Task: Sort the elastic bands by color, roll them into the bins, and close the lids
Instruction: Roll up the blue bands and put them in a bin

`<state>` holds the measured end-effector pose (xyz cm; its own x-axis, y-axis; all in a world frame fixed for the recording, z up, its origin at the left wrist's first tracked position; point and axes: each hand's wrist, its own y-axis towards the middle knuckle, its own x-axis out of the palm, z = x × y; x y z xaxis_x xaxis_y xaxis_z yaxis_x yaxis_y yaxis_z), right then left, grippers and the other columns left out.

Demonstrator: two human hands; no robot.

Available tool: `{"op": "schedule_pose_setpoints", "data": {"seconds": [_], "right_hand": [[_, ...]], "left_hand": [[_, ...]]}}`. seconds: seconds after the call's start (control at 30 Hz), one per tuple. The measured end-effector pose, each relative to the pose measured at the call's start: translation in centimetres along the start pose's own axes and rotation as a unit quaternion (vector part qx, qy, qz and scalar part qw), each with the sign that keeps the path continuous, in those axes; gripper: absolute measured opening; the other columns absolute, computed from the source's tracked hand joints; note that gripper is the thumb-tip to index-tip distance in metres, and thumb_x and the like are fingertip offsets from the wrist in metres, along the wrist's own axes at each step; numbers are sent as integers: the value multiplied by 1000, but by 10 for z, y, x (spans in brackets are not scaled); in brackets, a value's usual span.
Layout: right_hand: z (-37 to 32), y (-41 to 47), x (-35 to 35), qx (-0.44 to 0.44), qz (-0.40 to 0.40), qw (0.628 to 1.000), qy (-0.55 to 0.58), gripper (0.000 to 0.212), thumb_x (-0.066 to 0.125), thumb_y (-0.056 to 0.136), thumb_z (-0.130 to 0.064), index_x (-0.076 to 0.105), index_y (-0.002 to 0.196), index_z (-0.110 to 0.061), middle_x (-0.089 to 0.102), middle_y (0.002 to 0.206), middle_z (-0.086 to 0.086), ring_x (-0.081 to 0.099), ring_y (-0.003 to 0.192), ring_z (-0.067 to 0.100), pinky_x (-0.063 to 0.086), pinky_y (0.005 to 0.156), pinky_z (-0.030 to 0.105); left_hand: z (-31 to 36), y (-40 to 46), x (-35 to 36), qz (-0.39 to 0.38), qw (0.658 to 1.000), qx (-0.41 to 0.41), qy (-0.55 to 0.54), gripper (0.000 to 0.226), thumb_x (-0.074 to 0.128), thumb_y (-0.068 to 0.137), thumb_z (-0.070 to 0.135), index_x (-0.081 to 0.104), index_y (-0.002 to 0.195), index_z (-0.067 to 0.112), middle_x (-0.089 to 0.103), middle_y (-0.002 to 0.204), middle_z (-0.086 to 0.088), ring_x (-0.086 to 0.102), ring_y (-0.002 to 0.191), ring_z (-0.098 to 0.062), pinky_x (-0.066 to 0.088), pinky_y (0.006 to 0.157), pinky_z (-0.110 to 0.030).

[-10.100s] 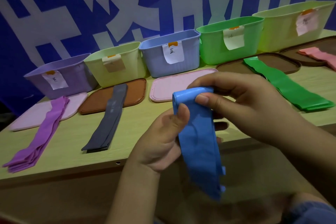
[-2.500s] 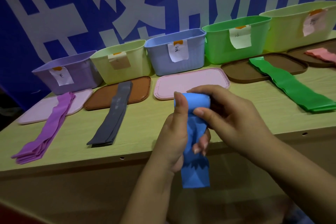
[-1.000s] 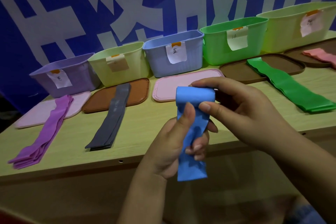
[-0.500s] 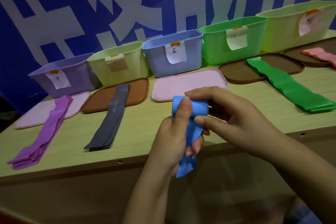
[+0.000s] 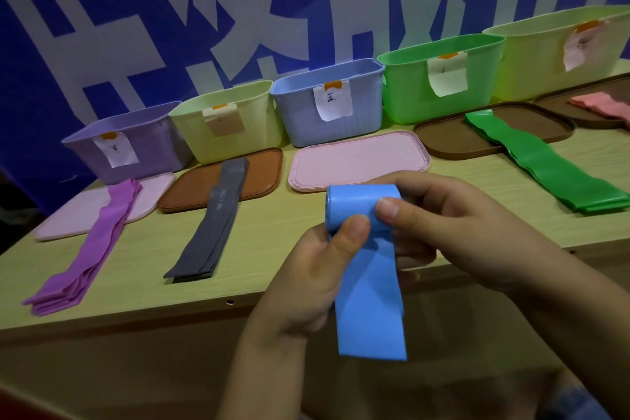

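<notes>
Both hands pinched the blue band (image 5: 370, 286) over the bench (image 5: 272, 242) edge: left hand (image 5: 317, 269) thumb on the roll, right hand (image 5: 453, 228) thumb & fingers round it, tail hanging toward 6 o'clock. Blue bin (image 5: 327, 102) at 12.

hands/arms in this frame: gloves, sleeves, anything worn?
Both bare: no gloves, rings, watch or bands visible on the left hand or right hand. Forearms are uncovered to the frame edge, no sleeves showing. Fingernails are short and unpainted.
</notes>
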<state>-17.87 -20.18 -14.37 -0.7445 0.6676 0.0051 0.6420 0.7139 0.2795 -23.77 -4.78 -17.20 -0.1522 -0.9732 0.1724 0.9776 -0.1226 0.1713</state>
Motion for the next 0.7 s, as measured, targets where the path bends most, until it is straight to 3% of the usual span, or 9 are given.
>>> {"op": "schedule_pose_setpoints", "data": {"seconds": [0.07, 0.2, 0.3, 0.37, 0.53, 0.7], "right_hand": [[-1, 0, 1, -13, 16, 999, -44, 14, 59, 87, -29, 63, 89, -16, 53, 60, -8, 52, 52, 4, 44, 50, 16], [-3, -2, -2, -49, 43, 994, -91, 25, 53, 84, -28, 62, 102, -11, 60, 76, 6, 56, 69, 11, 46, 59, 27], [-4, 0, -4, -71, 59, 990, -104, 25, 53, 84, -27, 63, 103, -14, 66, 83, 4, 59, 77, 11, 49, 70, 25], [-1, 3, -5, -77, 76, 989, -104, 27, 53, 83, -27, 63, 105, -15, 68, 90, 4, 62, 82, 9, 51, 76, 27], [3, 8, -5, -117, 128, 983, -64, 27, 59, 85, -20, 62, 109, -9, 68, 85, -8, 61, 74, 1, 48, 64, 17], [9, 9, -2, -153, 141, 969, -136, 25, 59, 81, -19, 60, 105, -26, 65, 91, -7, 61, 75, 0, 47, 62, 13]], "left_hand": [[0, 2, -2, -16, 999, -1, -28, 50, 71, 70, 54, 70, 110, 24, 70, 107, -7, 66, 98, -28, 56, 78, -46], [-2, 3, -7, -24, 998, -30, -46, 58, 74, 65, 56, 71, 110, 20, 68, 107, -19, 67, 94, -36, 56, 78, -48], [-1, 2, -8, -15, 999, -45, 8, 32, 68, 78, 45, 75, 97, 20, 72, 88, -13, 69, 77, -26, 57, 72, -36], [-2, 4, -4, 8, 999, -40, 32, 29, 61, 81, 41, 73, 93, 17, 68, 75, -9, 65, 66, -20, 55, 68, -34], [-2, 9, 8, 39, 994, 6, 99, 48, 46, 90, 52, 63, 96, 8, 57, 59, -1, 55, 57, -12, 49, 62, -27], [-6, 9, 8, 21, 997, 36, 60, 69, 50, 63, 80, 65, 94, 20, 57, 60, 0, 52, 53, -8, 50, 59, -26]]}}
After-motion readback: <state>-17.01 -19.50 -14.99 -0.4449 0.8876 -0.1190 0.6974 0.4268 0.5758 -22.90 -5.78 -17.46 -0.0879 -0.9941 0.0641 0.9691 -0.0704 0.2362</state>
